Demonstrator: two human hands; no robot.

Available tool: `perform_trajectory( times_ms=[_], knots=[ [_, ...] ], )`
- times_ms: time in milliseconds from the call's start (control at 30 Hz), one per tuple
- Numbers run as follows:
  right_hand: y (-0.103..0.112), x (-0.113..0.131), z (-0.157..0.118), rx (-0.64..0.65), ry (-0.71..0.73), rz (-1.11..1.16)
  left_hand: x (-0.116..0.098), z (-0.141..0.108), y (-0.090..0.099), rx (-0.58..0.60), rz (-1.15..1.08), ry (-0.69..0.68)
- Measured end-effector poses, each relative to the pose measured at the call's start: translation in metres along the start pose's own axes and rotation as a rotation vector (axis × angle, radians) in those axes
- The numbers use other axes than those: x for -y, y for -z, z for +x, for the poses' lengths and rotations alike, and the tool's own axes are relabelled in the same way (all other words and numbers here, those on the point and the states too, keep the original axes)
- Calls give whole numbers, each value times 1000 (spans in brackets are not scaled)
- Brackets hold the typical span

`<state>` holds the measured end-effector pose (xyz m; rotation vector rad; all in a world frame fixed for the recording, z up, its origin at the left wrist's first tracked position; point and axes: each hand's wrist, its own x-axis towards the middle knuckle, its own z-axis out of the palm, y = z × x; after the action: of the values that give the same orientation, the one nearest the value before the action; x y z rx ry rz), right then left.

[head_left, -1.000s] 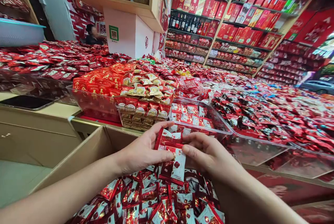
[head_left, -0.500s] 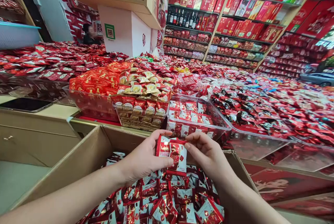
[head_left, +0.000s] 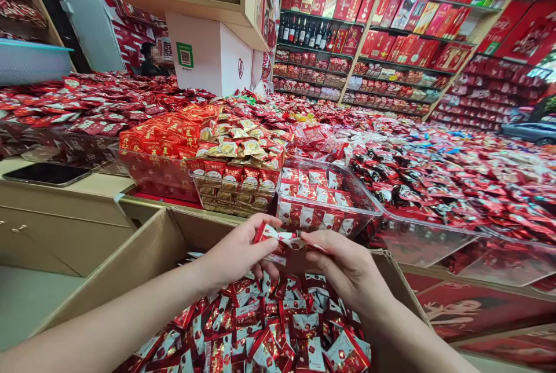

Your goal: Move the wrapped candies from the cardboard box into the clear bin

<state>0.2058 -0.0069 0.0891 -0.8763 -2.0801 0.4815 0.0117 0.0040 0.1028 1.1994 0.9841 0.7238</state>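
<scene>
My left hand (head_left: 237,252) and my right hand (head_left: 345,266) pinch a strip of red-and-white candy sachets (head_left: 280,240) between them, above an open cardboard box. The strip is twisted and partly hidden by my fingers. Below my hands, the box wall (head_left: 130,257) rises on the left, and a heap of similar red-and-white wrapped sachets (head_left: 264,326) fills the box. Neither hand touches the heap.
Just past the box stand transparent plastic trays of wrapped sweets (head_left: 321,199). A phone (head_left: 47,174) lies on a beige counter at the left. Red goods cover the display behind, with shelves of boxes and bottles beyond. A person (head_left: 152,59) stands far back.
The sachet strip has gone from hanging upright to twisted and nearly level between my fingers. My hands have moved slightly closer together, and the view has shifted little.
</scene>
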Motion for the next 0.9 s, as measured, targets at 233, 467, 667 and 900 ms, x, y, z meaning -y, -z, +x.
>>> perform_trajectory(
  times_ms=[233, 467, 667, 900],
  knots=[
    [37, -7, 42, -392, -193, 69, 7, 24, 46, -226, 240, -152],
    [48, -44, 122, 34, -575, 168, 13, 30, 56, -160, 266, -106],
    [26, -52, 138, 308, -592, 58, 15, 33, 59, -125, 249, -88],
    [14, -64, 131, 209, -430, -281, 18, 37, 62, -80, 241, -89]
  ],
)
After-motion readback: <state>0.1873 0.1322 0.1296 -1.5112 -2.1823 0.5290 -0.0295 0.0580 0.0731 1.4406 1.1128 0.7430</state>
